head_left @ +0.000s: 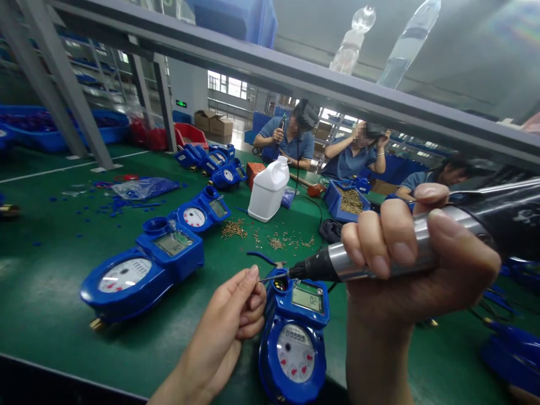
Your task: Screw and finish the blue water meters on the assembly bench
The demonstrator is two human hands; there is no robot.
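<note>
My right hand (405,242) is wrapped around a black and silver electric screwdriver (346,261), held nearly level with its thin bit pointing left. At the bit's tip, my left hand (230,315) pinches a small screw, mostly hidden by thumb and forefinger. Just below the bit lies a blue water meter (293,337) with a round dial, a lit digital display and an open round well showing coloured wires. To the left rests a second blue meter (143,273), and behind it another one (198,214).
Loose brass-coloured screws (276,243) lie beyond the near meter, by blue-handled pliers (265,259). Farther back stand a white jug (269,191) and a blue bin of screws (346,201). A metal shelf (295,84) crosses overhead. Several co-workers sit opposite.
</note>
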